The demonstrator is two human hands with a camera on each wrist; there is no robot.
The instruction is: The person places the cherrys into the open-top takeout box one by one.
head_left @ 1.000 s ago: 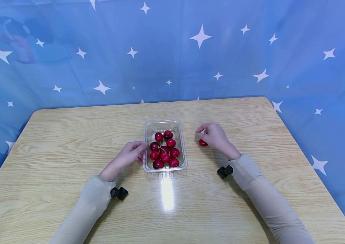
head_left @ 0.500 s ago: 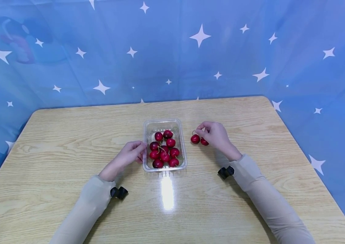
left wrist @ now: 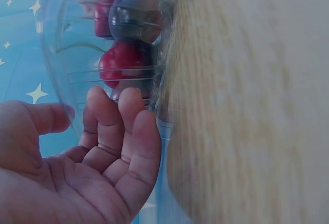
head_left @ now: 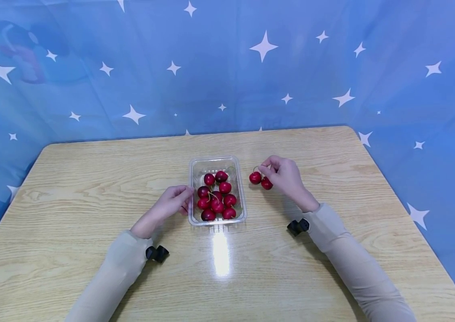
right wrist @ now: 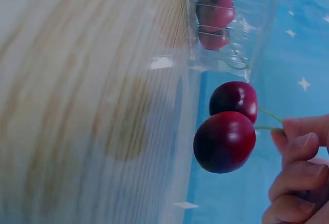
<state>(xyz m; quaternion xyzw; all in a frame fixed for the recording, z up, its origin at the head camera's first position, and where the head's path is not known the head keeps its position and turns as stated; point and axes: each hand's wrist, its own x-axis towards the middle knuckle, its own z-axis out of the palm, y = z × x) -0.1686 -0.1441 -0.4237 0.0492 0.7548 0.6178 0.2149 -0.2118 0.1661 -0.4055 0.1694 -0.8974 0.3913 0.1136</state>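
Observation:
Two dark red cherries [head_left: 255, 177] hang by their thin green stems [right wrist: 267, 127] from my right hand [head_left: 285, 176], whose thumb and index finger pinch the stem ends. They are held over the table, right of a clear plastic container [head_left: 243, 194]. Inside that container lie several loose cherries [head_left: 225, 188], some with stems. At its left side, my left hand [head_left: 171, 200] holds the rim, thumb tip at the edge and the other fingers curved against the outer wall. In the left wrist view, cherries [left wrist: 123, 62] show through the ribbed wall.
The container stands on a light wood-grain table [head_left: 90, 179] with rounded far corners. A blue curtain [head_left: 227, 67] with white stars hangs behind and to both sides. Each wrist wears a small black camera [head_left: 157, 254]. A bright light reflection [head_left: 221, 252] lies in front of the container.
My right hand has raised the two cherries by their stems and moved them slightly away from me; both now show fully beside the fingers. My left hand and the container keep their places.

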